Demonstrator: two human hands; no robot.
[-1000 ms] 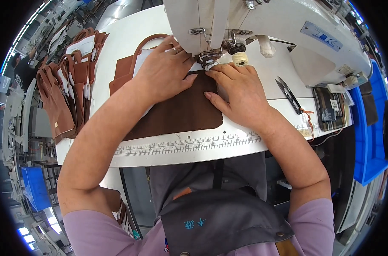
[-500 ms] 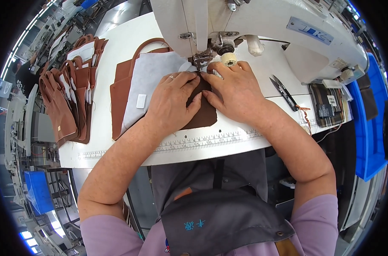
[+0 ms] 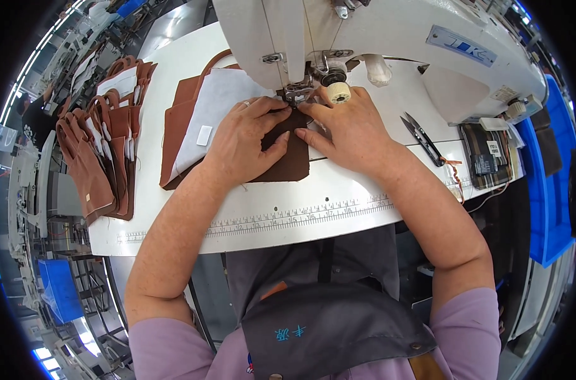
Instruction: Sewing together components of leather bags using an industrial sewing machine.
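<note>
At the sewing machine's needle and presser foot (image 3: 294, 95), a dark brown panel (image 3: 294, 161) lies on the white bed. My left hand (image 3: 244, 142) rests on it left of the foot, fingers apart and fingertips close to the needle. My right hand (image 3: 351, 133) is on the panel's right side, index finger and thumb spread, pressing near the foot. Beneath and beyond my left hand lie a pale grey sheet (image 3: 209, 107) with a small white patch (image 3: 204, 135) and tan-brown bag pieces (image 3: 183, 95) with a looped handle. The exact point under the foot is partly hidden.
Stacks of brown bag pieces (image 3: 92, 164) lie at left. Black thread snips (image 3: 429, 142) and a plaid pouch (image 3: 481, 152) sit at right, beside a blue bin (image 3: 544, 215). A blue crate (image 3: 60, 288) and another person (image 3: 35, 114) are farther left.
The dark panel has shifted up and left, uncovering more of the table's ruler edge. My left hand has moved down from higher beside the machine, exposing more grey sheet; my right hand has shifted slightly upward.
</note>
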